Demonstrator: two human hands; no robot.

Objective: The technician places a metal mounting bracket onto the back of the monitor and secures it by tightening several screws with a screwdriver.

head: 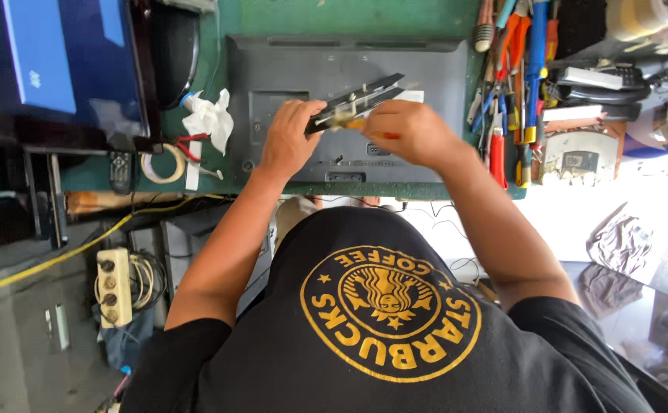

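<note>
A: Nearest the camera is the person's black T-shirt with a round yellow emblem on it. What lies past it?

B: A green table, and flat on it a big grey monitor back panel, taking up most of the middle.

A: And the hands?

B: Both are over that panel. The left hand has its grip closed on the near end of a long, narrow black strip, which runs tilted across the panel towards the far side. The right hand is touching the strip's middle, grip curled shut around something small with an orange bit showing; it is blurred, so I cannot tell what it is.

A: What is around them?

B: To the left, a dark screen standing at the table edge, then a crumpled white cloth and a roll of tape beside the panel. To the right, a heap of hand tools with orange, blue and red handles. Down low on the left, a white power strip with a yellow cable near it.
</note>
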